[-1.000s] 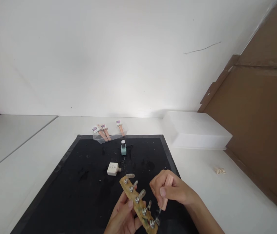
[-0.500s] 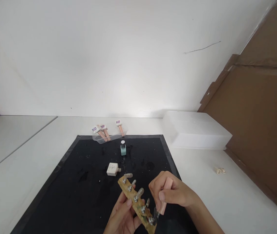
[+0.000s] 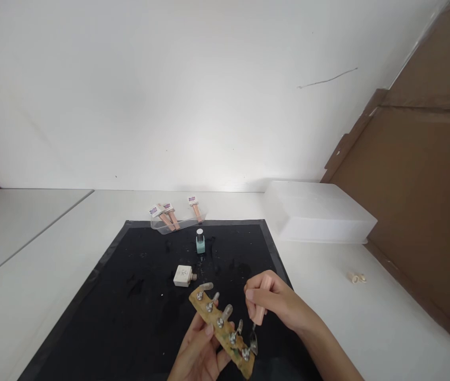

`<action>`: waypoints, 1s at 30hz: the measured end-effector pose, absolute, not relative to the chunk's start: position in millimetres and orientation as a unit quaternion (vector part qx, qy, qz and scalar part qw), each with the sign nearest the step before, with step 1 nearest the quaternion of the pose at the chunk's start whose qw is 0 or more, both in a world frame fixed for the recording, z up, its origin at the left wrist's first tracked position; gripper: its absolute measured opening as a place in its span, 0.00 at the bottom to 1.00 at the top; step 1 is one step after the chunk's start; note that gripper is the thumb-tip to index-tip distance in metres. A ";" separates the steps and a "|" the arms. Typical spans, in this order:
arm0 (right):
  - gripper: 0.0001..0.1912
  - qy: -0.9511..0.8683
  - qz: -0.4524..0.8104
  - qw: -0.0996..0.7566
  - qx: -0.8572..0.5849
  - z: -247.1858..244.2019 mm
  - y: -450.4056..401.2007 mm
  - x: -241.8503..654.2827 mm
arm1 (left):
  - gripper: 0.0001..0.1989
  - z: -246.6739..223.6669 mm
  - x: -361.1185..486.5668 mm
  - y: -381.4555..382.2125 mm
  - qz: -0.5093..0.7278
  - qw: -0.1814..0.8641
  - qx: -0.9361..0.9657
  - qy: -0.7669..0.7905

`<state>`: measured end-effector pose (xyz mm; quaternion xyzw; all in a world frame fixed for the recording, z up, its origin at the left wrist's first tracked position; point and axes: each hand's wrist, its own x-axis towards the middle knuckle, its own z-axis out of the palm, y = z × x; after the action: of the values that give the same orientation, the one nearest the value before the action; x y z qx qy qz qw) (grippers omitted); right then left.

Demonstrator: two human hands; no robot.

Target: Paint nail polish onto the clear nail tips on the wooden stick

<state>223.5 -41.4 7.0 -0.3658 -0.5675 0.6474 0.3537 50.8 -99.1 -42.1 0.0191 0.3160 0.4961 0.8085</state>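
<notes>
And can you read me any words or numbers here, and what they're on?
No text is clear enough to read.
White bottle lying down: dark marks, too blurred.
Pink-capped bottles at the clear tray: purple-marked labels, too small.
Teal bottle: no writing visible.
Pink brush handle in the right hand, yellowish strip in the left hand: no writing visible.

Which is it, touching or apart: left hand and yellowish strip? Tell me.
Touching. The head view shows the left hand holding the yellowish strip, its thumb lying on the strip's edge.
</notes>
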 end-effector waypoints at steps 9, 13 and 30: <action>0.18 -0.567 0.649 0.385 -0.330 2.4 -41.6 224.6 | 0.20 -38.5 50.9 -99.0 0.478 0.817 0.030 0.322; 0.17 -0.571 0.672 0.372 -0.291 -0.1 -42.0 227.5 | 0.21 -37.7 51.7 -98.8 0.466 0.823 0.043 0.321; 0.16 -0.559 0.655 0.366 -0.354 4.1 -42.1 224.3 | 0.29 -36.7 50.4 -99.3 0.492 0.809 0.012 0.322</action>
<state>224.3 -42.1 4.1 -0.3537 -0.5589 0.6546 0.3660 50.4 -99.3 -36.7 0.0120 0.3220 0.4920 0.8088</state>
